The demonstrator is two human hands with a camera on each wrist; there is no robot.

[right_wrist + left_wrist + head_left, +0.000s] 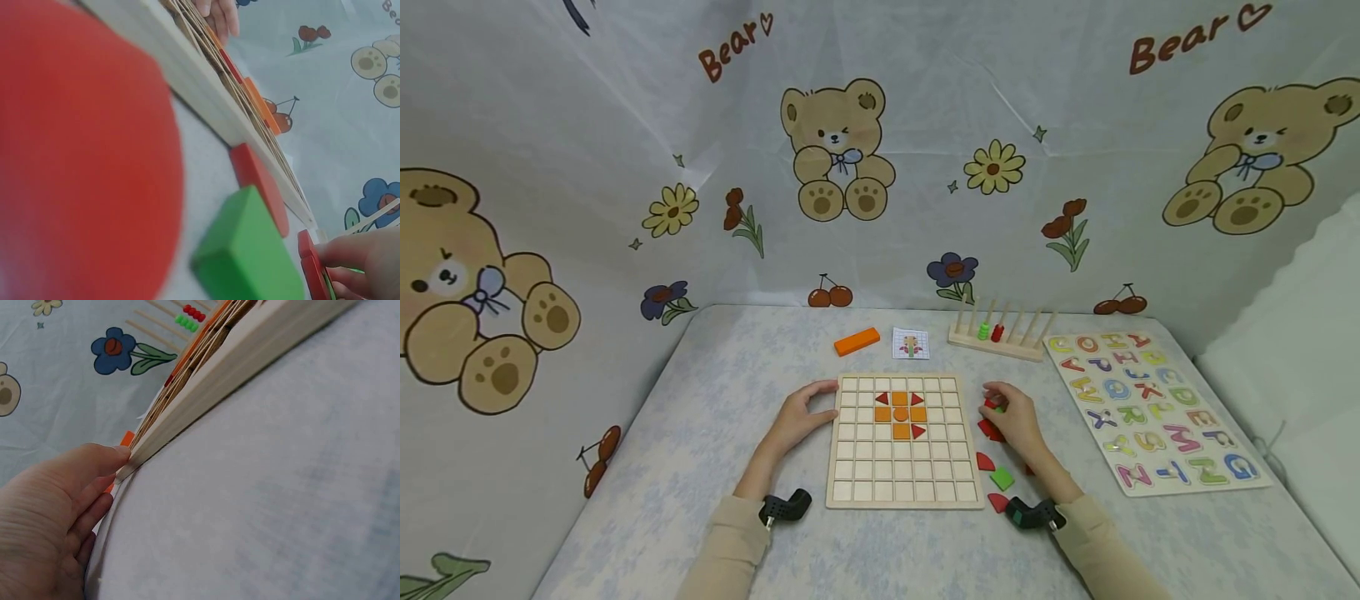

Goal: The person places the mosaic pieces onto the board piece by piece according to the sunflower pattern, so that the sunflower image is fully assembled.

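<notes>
The square wooden grid board [865, 469] lies flat, with orange squares [899, 399], an orange round piece [900, 414] and red triangles [917, 431] in its upper middle cells. My left hand [800, 416] rests against the board's left edge, thumb and fingers spread apart; in the left wrist view the thumb touches the rim. To the right of the board, my right hand [1017, 418] pinches a small red block [305, 244] between thumb and fingers, partly hidden by them. Loose red blocks [985, 462] and a green square block [1002, 478] lie below that hand.
Behind the board are an orange bar [857, 342], a printed pattern card [911, 343] and a wooden peg rack [996, 342] with green and red beads. A letter puzzle board [1157, 415] lies at the right. A bear-print cloth [910, 242] hangs behind.
</notes>
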